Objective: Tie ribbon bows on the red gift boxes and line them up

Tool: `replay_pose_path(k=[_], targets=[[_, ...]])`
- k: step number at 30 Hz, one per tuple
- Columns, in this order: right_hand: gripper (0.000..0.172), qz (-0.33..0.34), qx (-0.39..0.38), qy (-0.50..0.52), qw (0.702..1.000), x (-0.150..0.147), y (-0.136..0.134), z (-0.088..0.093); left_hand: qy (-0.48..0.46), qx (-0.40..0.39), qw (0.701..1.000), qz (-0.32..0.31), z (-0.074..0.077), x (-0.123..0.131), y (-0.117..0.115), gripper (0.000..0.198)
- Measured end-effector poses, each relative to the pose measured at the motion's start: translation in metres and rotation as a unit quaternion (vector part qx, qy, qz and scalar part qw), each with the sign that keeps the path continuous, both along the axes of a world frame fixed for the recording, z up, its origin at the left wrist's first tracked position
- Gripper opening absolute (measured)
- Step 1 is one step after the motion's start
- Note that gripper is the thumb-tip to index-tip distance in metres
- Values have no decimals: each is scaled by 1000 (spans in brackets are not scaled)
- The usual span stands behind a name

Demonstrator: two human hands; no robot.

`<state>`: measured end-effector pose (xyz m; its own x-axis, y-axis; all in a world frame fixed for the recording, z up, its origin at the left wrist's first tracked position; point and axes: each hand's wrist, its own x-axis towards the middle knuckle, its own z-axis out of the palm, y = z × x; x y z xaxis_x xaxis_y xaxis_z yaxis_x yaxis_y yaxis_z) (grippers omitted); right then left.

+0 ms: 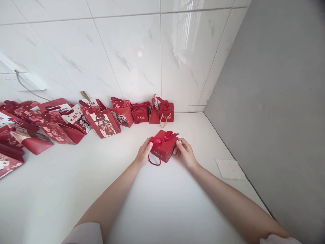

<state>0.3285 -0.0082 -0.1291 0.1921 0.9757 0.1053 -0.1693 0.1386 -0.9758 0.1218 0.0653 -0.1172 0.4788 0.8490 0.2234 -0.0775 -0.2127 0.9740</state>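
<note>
A small red gift box (166, 151) stands in front of me between both hands, turned so that a corner faces me. A red ribbon bow (164, 138) is tied across its top, and a dark red cord handle (154, 164) hangs down its front left side. My left hand (145, 151) grips the box's left corner, thumb on the near face and the other fingers hidden behind. On the opposite corner, my right hand (185, 151) holds the box with its thumb near the top edge and its fingers curled at the side.
Behind the box, several finished red gift boxes (141, 114) line the tiled wall (132, 51). More red printed boxes (63, 130) crowd the left side. A white square (230, 169) lies on the white table (162, 206) at right, beside a grey panel (274, 101).
</note>
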Motion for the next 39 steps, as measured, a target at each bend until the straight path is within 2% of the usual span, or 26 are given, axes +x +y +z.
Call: replay_pose_path(k=[9, 19, 27, 39], targets=[[36, 2, 2, -33, 999, 0, 0, -4, -17, -19, 1000, -9, 5, 2, 0, 40], [38, -5, 7, -109, 994, -1, -3, -4, -8, -23, 1000, 2, 2, 5, 4, 40], [39, -21, 1, -97, 995, 1, -1, -6, -13, -20, 1000, 10, 2, 15, 10, 42], [38, -22, 8, -78, 997, 2, 2, -11, -12, -24, 999, 20, 6, 15, 10, 44]])
